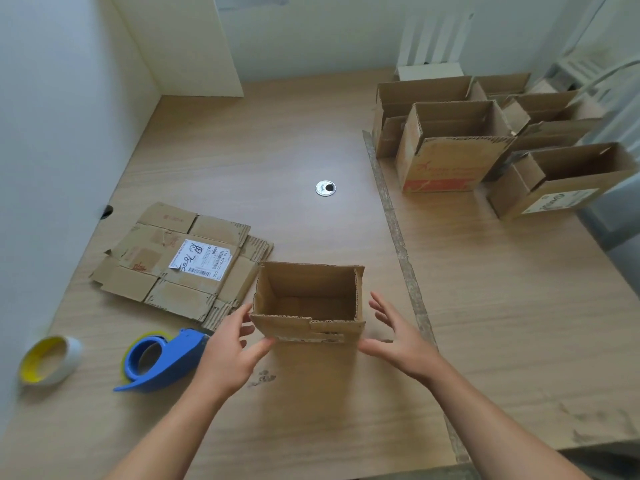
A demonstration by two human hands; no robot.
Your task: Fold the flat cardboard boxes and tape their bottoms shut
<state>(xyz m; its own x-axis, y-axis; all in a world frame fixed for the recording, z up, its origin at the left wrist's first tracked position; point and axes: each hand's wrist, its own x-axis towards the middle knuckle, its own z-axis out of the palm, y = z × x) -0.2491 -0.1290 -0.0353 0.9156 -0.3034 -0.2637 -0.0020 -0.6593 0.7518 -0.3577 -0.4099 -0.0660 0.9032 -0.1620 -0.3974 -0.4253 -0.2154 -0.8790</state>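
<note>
A small folded cardboard box (308, 327) stands upright on the wooden table (242, 150), its open top towards me. My left hand (230, 348) lies at the box's left side, fingers straight, thumb touching the near left corner. My right hand (394, 337) hovers just right of the box, fingers spread, a small gap between them and the cardboard. A stack of flat cardboard boxes (183, 261) with a white shipping label lies to the left. A blue tape dispenser (161, 362) rests beside my left wrist.
A roll of tape with a yellow core (50, 358) lies at the near left. Several folded open boxes (453, 147) stand at the far right of the table. A round metal cable grommet (326, 187) sits in the table's middle. Walls close off the left and back.
</note>
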